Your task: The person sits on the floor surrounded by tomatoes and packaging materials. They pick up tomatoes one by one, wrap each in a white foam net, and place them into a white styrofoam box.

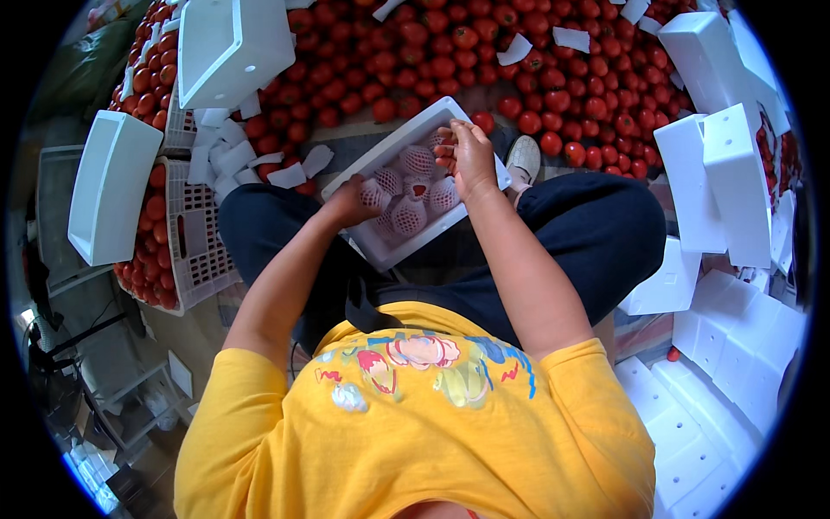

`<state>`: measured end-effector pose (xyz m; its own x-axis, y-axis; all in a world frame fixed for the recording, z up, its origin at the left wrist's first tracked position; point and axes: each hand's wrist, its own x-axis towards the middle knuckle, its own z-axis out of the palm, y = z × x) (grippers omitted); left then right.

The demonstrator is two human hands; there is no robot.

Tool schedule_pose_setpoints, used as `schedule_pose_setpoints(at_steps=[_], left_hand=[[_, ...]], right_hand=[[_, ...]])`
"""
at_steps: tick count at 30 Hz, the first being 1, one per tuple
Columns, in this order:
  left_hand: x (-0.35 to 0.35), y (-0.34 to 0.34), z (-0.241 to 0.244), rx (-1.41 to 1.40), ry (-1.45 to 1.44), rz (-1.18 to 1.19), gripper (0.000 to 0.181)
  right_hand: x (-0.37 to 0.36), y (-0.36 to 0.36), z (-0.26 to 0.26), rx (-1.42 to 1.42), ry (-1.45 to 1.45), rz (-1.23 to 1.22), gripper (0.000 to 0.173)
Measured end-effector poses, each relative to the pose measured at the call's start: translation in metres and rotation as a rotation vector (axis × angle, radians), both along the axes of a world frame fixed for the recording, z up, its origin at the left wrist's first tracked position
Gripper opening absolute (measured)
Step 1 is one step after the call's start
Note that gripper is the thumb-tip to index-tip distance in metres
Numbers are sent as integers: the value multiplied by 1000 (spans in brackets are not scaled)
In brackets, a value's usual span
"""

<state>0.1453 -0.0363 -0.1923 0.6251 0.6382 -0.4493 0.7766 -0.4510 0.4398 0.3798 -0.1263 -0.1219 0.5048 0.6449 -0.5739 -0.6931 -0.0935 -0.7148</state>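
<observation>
A white foam box (415, 250) lies tilted across my lap. Inside are several tomatoes in white foam net sleeves (408, 216), and red shows through the opening of the middle one. My left hand (353, 202) reaches over the box's left end, its fingers against a sleeved tomato; whether it grips the tomato or the box wall is unclear. Above the right end of the box is my right hand (468, 156), palm inward with fingers slightly curled and no object visible in it. Part of the contents behind its fingers is hidden.
A large heap of loose red tomatoes (415, 58) spreads before me. At left, a white plastic crate (198, 240) of tomatoes bears a foam box (107, 188), beside a pile of foam net sleeves (224, 152). Foam boxes (739, 188) stand stacked along the right.
</observation>
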Motion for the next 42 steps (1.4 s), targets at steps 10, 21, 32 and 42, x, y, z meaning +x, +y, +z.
schedule_pose_setpoints(at_steps=[10, 21, 32, 42], left_hand=[[33, 15, -51, 137, 310, -417, 20], [-56, 176, -113, 211, 623, -136, 23], [30, 143, -15, -169, -489, 145, 16], [38, 13, 104, -124, -728, 525, 32]], right_hand=[[-25, 2, -22, -78, 22, 176, 21], [-44, 11, -53, -262, 160, 397, 20], [-55, 35, -40, -217, 25, 269, 29], [-43, 26, 3, 110, -140, 270, 19]])
